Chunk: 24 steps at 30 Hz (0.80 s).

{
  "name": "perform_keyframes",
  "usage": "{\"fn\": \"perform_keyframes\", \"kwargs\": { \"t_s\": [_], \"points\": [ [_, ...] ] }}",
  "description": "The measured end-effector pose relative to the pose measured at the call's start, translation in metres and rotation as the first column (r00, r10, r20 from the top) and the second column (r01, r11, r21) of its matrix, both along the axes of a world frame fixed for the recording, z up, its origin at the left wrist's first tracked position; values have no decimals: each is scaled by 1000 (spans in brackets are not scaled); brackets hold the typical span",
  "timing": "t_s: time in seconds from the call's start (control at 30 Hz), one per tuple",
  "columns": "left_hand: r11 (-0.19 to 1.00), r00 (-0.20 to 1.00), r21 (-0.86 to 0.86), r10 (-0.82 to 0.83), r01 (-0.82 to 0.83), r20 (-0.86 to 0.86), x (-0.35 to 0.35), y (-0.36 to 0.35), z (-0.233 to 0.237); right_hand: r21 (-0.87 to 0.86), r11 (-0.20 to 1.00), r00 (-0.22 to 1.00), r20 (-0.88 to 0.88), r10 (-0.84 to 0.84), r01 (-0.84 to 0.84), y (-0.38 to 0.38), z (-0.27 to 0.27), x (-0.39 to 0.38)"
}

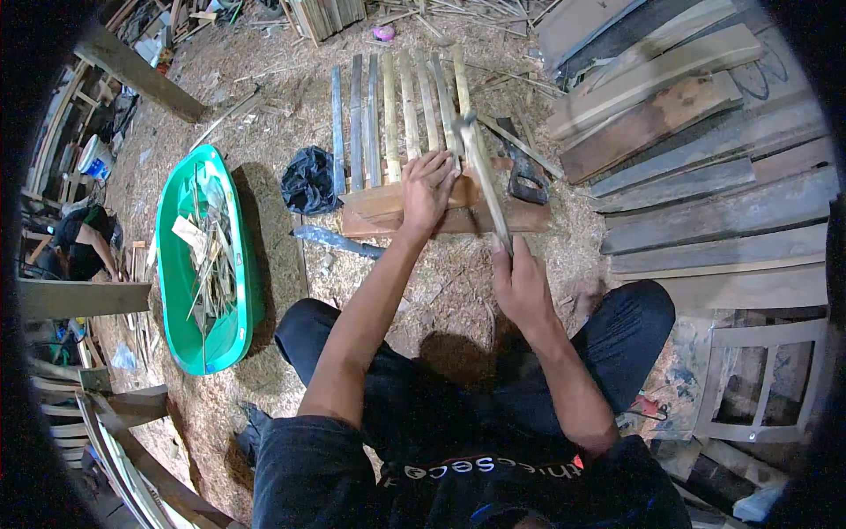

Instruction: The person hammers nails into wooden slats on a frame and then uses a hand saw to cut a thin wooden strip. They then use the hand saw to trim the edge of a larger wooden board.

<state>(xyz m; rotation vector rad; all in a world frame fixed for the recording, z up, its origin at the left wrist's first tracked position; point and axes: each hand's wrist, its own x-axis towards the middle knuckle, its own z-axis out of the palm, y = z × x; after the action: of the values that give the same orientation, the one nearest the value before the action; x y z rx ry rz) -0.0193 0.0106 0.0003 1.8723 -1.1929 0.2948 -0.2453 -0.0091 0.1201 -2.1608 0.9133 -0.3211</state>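
Observation:
My right hand (522, 286) grips a hammer (486, 181) by its pale wooden handle; the head is raised above the slats and slightly blurred. My left hand (427, 189) is closed over the near end of a wooden slat (447, 106), fingers bunched together; whether a nail is between them is hidden. Several narrow slats (407, 106) lie side by side, their near ends at a brown plank (370, 203) that runs crosswise under my left hand. To the right of the hammer lies a handsaw (526, 181) with a black handle.
Left of the slats lie a black plastic bag (310, 181) and a long grey strip (339, 240). A green tub (165, 264) holds wood scraps. Boards (705, 225) are laid out at right, near a wooden frame (705, 388). Another person (84, 242) crouches at far left.

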Motion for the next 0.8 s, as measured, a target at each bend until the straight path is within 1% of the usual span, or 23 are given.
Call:
{"fn": "perform_keyframes", "kwargs": {
  "t_s": [0.03,0.07,0.13,0.23,0.33,0.43,0.53,0.63,0.67,0.77,0.8],
  "points": [
    [1000,1000,0,1,-1,2,-1,1,2,9,1000,999,41,-13,13,2,6,4],
    [1000,1000,-6,2,-2,11,1,0,7,10,1000,999,34,-5,4,0,5,5],
    [1000,1000,-5,4,-4,17,2,-1,-3,12,1000,1000,20,7,-7,-3,3,6],
    [1000,1000,-13,6,-6,18,4,-3,-5,109,993,998,-36,55,-51,-13,3,9],
    [1000,1000,-5,2,-2,-2,3,-3,-1,75,997,999,-32,6,-3,-10,21,14],
    [1000,1000,1,-1,1,-20,2,0,-1,45,999,998,-64,-6,8,-12,8,14],
    [1000,1000,-18,-1,0,-13,3,-2,-2,-18,1000,990,-140,11,-14,-23,11,12],
    [1000,999,-9,5,-5,-46,0,0,0,2,1000,995,97,5,-5,-19,32,15],
    [1000,998,-5,2,-3,-57,0,0,4,-23,1000,993,122,7,-4,-18,29,16],
    [1000,1000,-8,20,-20,-5,2,0,-3,-108,992,997,-48,59,-64,-18,1,8],
    [1000,1000,-26,18,-18,-4,3,-2,-2,-81,994,991,-114,63,-73,-19,6,12]
  ]
}}
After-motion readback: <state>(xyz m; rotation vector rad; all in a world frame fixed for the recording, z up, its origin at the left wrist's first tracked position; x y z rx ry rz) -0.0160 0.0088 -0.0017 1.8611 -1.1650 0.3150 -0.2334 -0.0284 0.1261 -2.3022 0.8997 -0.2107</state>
